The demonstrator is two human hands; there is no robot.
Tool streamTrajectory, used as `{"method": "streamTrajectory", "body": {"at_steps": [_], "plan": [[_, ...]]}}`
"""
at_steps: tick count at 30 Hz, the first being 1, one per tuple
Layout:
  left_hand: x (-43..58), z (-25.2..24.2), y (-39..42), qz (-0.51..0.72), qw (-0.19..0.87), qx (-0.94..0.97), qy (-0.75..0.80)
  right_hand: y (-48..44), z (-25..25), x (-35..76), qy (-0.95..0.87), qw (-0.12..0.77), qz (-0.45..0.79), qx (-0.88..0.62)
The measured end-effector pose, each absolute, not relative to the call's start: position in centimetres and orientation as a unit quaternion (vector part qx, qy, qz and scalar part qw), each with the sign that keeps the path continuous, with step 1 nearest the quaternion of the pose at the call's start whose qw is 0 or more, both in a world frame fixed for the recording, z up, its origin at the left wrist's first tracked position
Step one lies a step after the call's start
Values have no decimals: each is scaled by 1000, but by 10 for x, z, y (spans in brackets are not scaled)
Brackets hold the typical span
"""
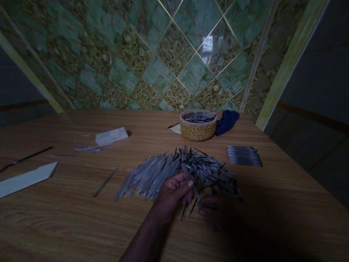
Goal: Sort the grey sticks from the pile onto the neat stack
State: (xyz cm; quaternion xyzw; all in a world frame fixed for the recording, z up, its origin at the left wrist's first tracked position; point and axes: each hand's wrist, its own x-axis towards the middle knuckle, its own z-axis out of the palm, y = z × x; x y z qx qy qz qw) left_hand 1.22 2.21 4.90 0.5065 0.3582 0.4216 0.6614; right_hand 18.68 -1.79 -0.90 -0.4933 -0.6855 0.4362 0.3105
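A large heap of pen-like sticks (155, 173) in translucent sleeves lies on the table, many with dark ends, mostly toward the right. In front of it my left hand (173, 191) is closed, pinching one slim pen-like stick (195, 191) between thumb and fingers. My right hand (215, 209) is in deep shadow beside it, with its fingertips closed at the lower end of that stick. A few thin dark sticks (193, 207) point out of the heap below my left hand. One single stick (105, 182) lies apart at the left.
Behind the heap stands a woven basket (198, 131) filled with similar sticks, beside a dark blue cloth (227, 122). A neat row of sticks (244, 155) lies right. Left are a white box (111, 135), a pale flat strip (27, 179) and a dark thin tool (29, 157). A tiled wall (163, 54) closes the back.
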Motion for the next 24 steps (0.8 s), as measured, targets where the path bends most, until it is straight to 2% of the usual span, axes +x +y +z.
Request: {"method": "streamTrajectory", "body": {"at_steps": [7,24], "plan": [[13,43,21,388,652,534,372,-17,-17,176,-665,294,468,-503],[11,40,24,377,633,569,366,-20,-3,188,-680,321,460,-473]]}}
